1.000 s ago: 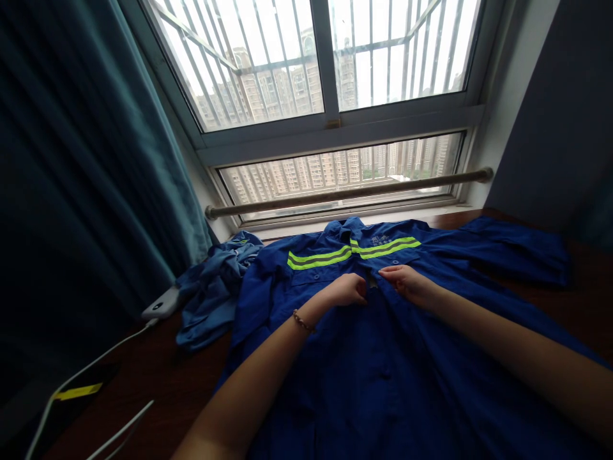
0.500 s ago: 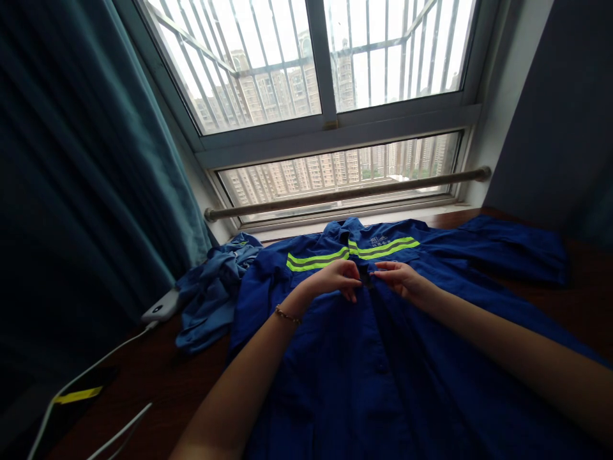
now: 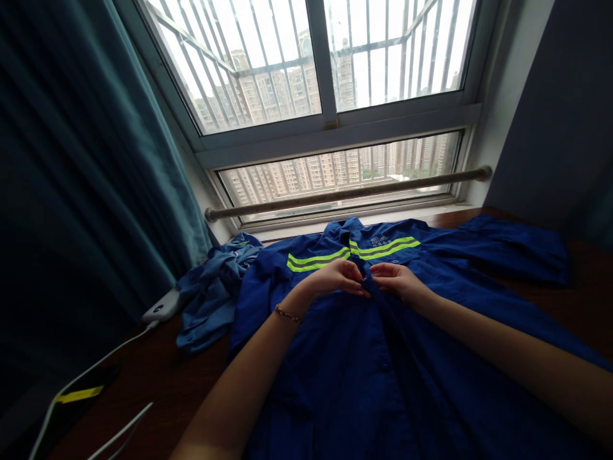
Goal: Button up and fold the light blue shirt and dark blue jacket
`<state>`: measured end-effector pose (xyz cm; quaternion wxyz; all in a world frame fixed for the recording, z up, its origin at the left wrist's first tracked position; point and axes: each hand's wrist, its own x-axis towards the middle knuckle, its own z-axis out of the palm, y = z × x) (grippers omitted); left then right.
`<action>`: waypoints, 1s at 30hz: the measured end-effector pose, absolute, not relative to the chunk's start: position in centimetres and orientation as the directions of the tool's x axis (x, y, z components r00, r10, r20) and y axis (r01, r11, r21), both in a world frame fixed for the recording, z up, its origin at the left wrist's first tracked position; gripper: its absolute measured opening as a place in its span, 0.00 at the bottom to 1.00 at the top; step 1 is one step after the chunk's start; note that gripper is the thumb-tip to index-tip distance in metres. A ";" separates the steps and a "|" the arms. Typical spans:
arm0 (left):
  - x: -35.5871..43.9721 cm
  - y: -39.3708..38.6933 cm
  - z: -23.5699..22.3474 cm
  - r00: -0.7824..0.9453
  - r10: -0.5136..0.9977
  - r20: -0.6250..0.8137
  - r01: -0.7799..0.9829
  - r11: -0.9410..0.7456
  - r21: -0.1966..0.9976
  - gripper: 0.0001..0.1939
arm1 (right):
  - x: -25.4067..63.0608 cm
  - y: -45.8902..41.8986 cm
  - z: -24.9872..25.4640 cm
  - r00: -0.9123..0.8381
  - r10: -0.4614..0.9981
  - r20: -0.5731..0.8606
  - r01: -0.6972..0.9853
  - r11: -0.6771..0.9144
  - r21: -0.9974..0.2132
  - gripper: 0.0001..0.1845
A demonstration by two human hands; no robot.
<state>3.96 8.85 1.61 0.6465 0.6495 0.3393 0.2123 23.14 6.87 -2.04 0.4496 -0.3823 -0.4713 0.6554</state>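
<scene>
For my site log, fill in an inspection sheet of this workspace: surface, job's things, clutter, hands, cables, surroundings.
Surface: dark reddish-brown tabletop, largely covered.
Job's things: blue jacket spread out, front partly open, yellow-green bands across the chest.
Clutter: crumpled lighter-blue cloth beside the jacket; white device next to the cloth; yellow strip at lower left.
Hands: left hand and right hand, fingers pinching the jacket's front edges, close together; bracelet on the left wrist.
Cables: white cable plugged into the device; second white strand near the bottom edge.
Surroundings: teal curtain; barred window; rail across its lower pane.
</scene>
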 end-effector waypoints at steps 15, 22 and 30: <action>5.3 8.6 1.1 0.588 0.792 -0.165 0.141 0.101 0.985 0.14 | 22.7 6.3 -1.9 -0.198 0.964 0.177 -0.054 0.170 -0.984 0.15; 6.0 7.9 1.8 0.375 0.926 -0.051 0.019 0.047 0.999 0.14 | 21.8 7.4 -0.1 -0.148 0.903 0.403 0.253 0.428 -0.868 0.08; 6.1 6.9 0.6 0.198 0.980 0.013 -0.167 0.021 0.986 0.16 | 20.1 6.6 0.8 -0.194 0.782 0.593 0.555 0.586 -0.591 0.09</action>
